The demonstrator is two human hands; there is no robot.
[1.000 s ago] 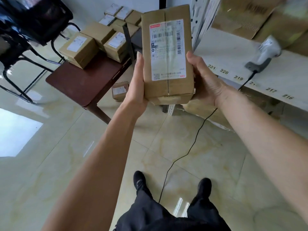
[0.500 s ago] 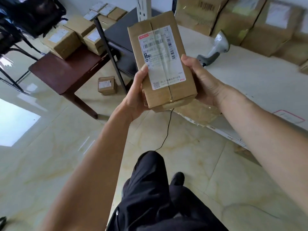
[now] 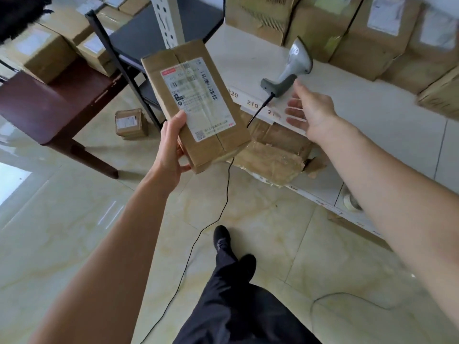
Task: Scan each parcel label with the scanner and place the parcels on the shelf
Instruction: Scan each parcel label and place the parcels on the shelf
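A brown cardboard parcel (image 3: 196, 105) with a white label facing up is gripped at its lower left corner by my left hand (image 3: 171, 150), in front of the shelf. My right hand (image 3: 308, 110) is off the parcel, fingers spread and relaxed, just below the grey scanner (image 3: 290, 68). The scanner lies on the white shelf (image 3: 352, 105) near its front edge, handle toward me, its black cable hanging to the floor. My right hand holds nothing.
Several brown parcels (image 3: 372, 33) line the back of the shelf. A dark red table (image 3: 47, 105) at left bears more parcels. A small parcel (image 3: 130, 122) sits on the floor. A torn box (image 3: 275, 150) lies on the lower shelf. A black frame post (image 3: 124, 68) stands between table and shelf.
My right hand has let go of the parcel and moved right toward the scanner. My left hand alone now holds the parcel, which has tilted and dropped a little. I have stepped closer to the shelf.
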